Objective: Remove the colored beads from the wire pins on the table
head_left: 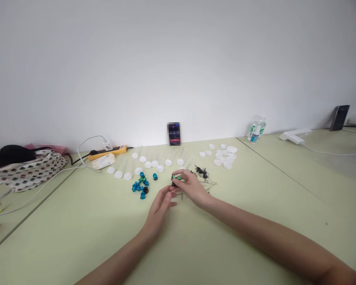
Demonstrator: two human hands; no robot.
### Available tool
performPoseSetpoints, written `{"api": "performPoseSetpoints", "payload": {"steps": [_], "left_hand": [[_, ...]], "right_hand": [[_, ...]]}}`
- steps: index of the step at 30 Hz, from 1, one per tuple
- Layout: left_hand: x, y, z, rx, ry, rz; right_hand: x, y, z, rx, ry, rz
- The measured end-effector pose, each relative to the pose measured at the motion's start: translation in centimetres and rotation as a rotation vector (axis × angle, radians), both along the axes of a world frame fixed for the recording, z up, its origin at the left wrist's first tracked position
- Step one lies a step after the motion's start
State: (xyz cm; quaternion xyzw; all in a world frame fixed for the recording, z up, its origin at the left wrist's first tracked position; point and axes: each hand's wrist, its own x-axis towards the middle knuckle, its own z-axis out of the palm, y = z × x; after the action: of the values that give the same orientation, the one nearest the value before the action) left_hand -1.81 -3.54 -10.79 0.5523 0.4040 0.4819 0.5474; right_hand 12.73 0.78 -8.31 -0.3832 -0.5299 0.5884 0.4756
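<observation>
A small green and black part is pinched between the thumb and fingers of my right hand. Close below it is my left hand, its fingers bent toward the part and almost meeting the right fingertips; what they grip is hidden. Left of the hands lies a cluster of shiny blue knob-like pieces, a few with black or green bits, and one blue piece stands apart. Thin wire-like stems and black pieces lie just beyond my right hand.
Clear tubes with white round ends lie in a row behind. White discs are grouped back right. A phone leans on the wall. Also there: a yellow power strip, a dotted cloth, a clear bottle, a white stand.
</observation>
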Motion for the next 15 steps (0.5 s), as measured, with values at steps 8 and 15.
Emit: {"api": "performPoseSetpoints", "payload": {"steps": [8,15], "left_hand": [[2.7,0.2,0.9,-0.311,-0.645,-0.158],[2.0,0.2,1.2,-0.386,-0.668,-0.132]], "right_hand": [[-1.0,-1.9,-0.2,0.271,-0.164,-0.066],[-0.7,-1.6,-0.8,0.298,-0.221,-0.067]]}}
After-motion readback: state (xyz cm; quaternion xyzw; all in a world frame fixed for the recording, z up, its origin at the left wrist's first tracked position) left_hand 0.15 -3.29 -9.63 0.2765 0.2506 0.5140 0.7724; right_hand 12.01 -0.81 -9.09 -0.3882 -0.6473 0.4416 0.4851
